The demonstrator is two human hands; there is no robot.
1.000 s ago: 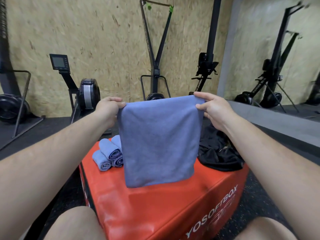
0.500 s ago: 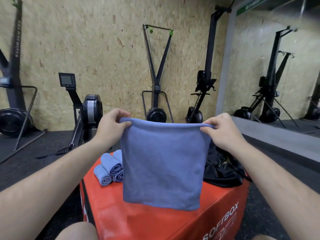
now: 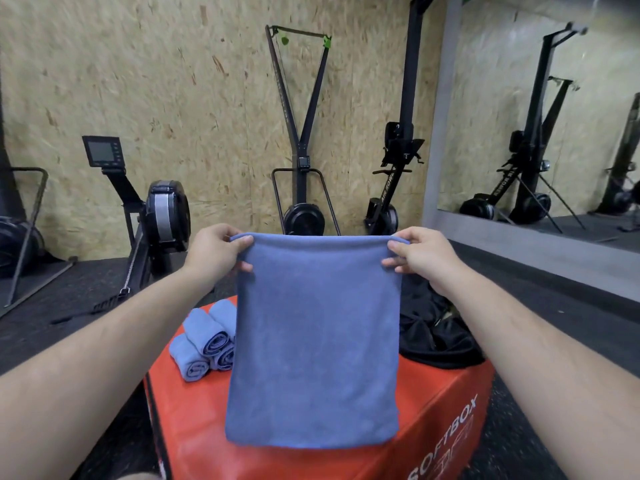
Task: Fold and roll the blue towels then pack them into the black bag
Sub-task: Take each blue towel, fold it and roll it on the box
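Right now, furthest left, a small pile of rolled towels [image 3: 204,344] lies on the red box [image 3: 440,396], at about nine o'clock from the blue towel [image 3: 313,341] that hangs in the middle of the view. Up at eleven o'clock the left hand [image 3: 213,252] pinches that towel's top left corner, fingers curled tight round the hem. The towel hangs flat and doubled between the two hands, with its top edge drawn nearly straight. Its lower edge falls in front of the box's near side, and whether it touches the box cannot be told. At one o'clock the right hand [image 3: 420,256] clamps the other top corner in the same way. The black bag [image 3: 438,336] lies crumpled on the box at three o'clock, partly hidden behind the cloth. The step in hand looks like squaring up a fold before rolling. To do it well, hold both corners level and taut and lay the cloth on the bare middle of the box, between rolls and bag. Match the edges before the next fold, then roll firmly from one short end so the bundle matches the finished ones.
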